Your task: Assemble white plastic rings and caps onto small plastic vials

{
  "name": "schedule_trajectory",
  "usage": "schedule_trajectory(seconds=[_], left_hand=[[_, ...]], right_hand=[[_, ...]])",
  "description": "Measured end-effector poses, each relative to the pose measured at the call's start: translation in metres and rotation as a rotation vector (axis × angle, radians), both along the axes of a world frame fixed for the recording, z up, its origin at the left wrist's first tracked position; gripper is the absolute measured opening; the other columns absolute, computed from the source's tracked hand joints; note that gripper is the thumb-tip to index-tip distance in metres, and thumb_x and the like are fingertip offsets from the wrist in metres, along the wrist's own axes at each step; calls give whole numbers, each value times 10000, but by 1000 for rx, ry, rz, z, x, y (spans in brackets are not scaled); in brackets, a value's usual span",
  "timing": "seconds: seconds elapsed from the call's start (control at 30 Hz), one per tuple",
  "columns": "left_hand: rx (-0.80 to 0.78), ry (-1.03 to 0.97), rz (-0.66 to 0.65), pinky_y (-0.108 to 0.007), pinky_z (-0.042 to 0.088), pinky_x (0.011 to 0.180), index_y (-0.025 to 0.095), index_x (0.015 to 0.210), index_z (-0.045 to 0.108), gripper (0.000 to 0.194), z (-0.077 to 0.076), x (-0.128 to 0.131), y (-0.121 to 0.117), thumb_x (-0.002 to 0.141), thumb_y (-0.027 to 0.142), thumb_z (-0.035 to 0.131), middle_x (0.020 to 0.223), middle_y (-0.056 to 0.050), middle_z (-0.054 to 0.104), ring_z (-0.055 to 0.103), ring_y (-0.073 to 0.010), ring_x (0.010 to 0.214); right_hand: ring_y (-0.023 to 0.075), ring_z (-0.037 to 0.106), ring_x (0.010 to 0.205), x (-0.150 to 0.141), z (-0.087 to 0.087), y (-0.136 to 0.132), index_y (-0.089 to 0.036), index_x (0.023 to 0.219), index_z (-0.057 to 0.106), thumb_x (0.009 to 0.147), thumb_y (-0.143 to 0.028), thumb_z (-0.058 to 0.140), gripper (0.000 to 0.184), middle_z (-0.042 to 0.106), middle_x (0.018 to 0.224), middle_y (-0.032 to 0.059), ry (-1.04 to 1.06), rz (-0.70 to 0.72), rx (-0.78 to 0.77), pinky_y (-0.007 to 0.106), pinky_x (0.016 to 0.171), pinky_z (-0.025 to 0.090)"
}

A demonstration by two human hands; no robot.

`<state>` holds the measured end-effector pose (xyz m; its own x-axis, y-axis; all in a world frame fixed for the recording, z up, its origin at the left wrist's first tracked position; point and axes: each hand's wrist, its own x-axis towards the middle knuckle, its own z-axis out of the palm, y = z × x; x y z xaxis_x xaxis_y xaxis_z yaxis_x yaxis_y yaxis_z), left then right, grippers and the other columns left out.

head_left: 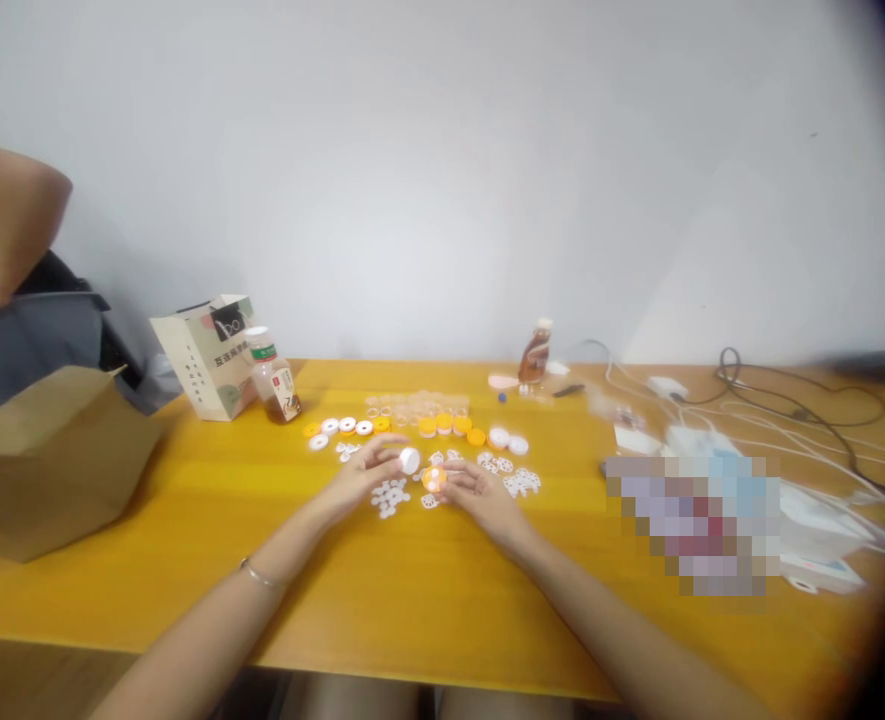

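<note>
Between the fingertips of my left hand [367,473] is a small round white cap [410,461], tilted toward the right. My right hand [481,495] grips a round orange piece with white spots [434,479], close beside the cap but apart from it. Under and around my hands lie loose white flower-like discs [521,483] and a cluster of small white pieces [390,494]. Behind them stands a row of orange caps [446,426] and white caps [365,428]. Farther back are several clear rings [419,408]. Blur hides finer detail.
A paper bag [213,360] and a bottle with a white lid [272,375] stand at the left, near a brown bag [52,460]. A brown bottle [536,352] stands at the back. Cables [757,400] and a pixelated patch occupy the right. Another person's arm [26,215] shows far left.
</note>
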<state>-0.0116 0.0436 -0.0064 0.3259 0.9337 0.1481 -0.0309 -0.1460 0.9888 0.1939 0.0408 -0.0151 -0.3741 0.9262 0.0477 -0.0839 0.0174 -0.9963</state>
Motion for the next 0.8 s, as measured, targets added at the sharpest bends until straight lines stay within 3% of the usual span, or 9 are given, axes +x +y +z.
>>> schedule_trajectory(seconds=[0.07, 0.27, 0.47, 0.8], left_hand=[[1, -8, -28, -301, 440, 763, 212, 1146, 439, 441, 0, 2, -2, 738, 310, 573, 975, -77, 592, 569, -169, 861], [48, 49, -50, -307, 443, 793, 203, 1069, 518, 344, -2, 6, -4, 740, 285, 570, 1094, -76, 553, 538, -184, 949], [114, 140, -67, -340, 441, 817, 194, 1091, 512, 371, -4, 11, -4, 733, 268, 579, 1024, -77, 599, 563, -187, 928], [488, 443, 137, -298, 451, 778, 208, 1035, 559, 293, -7, 22, -15, 751, 276, 548, 951, -54, 588, 565, -148, 833]], right_hand=[[185, 628, 769, 0, 0, 0, -191, 924, 557, 595, -417, 671, 415, 670, 826, 49, 3, -9, 6, 387, 817, 458], [186, 632, 760, -1, 3, -3, -191, 930, 558, 603, -404, 667, 404, 673, 804, 44, -16, -19, 8, 382, 810, 464], [195, 631, 779, -2, 0, -2, -197, 920, 556, 603, -386, 668, 385, 672, 771, 32, -33, -43, 11, 386, 804, 465], [200, 631, 812, -2, -1, -4, -203, 900, 554, 620, -324, 657, 322, 675, 800, 28, -80, -42, 62, 366, 821, 452]])
